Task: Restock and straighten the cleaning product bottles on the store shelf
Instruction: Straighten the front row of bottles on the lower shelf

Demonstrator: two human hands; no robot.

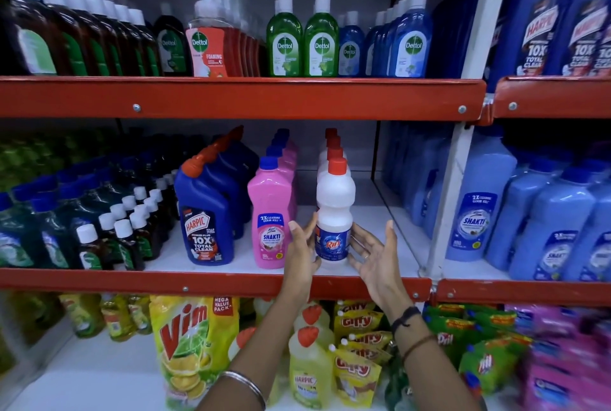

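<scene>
white shelf board (380, 222) with red steel front lip, store aisle; white plastic rin bottle (334, 212) upright at front, red cap — left hand (302, 253), right hand (375, 255) flank it, fingers spread, not gripping

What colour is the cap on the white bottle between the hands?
Red, on the white Rin bottle, clearest in the head view.

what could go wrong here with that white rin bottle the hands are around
The white Rin bottle stands tall and narrow near the front lip of the middle shelf, with both hands open beside it; a nudge from the left hand or right hand could tip it forward. It might also knock the pink Shakti bottle close by.
</scene>
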